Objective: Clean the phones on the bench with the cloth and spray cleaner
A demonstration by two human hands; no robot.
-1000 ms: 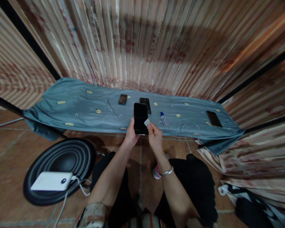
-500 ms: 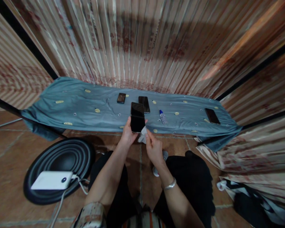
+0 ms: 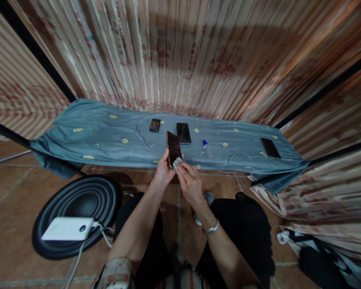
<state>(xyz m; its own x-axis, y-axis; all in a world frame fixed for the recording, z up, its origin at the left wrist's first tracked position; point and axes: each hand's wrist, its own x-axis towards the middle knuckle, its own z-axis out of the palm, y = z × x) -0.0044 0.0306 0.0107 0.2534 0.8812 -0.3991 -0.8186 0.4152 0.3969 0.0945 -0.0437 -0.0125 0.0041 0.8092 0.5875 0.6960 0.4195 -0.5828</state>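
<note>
a person's left hand (image 3: 163, 171) grips a dark phone (image 3: 173, 149) upright over the tabletop (image 3: 108, 136) edge, fingers closed round its lower end, while the right hand (image 3: 190, 184) pinches a small white cloth (image 3: 177, 162) against the glass. steady support and light, even strokes would likely serve best. three more phones and one small bottle (image 3: 207, 149) lie on the blue cover.

Glossy glass phone (image 3: 173, 148); soft white wipe (image 3: 177, 162); matt teal cloth (image 3: 108, 138).
</note>
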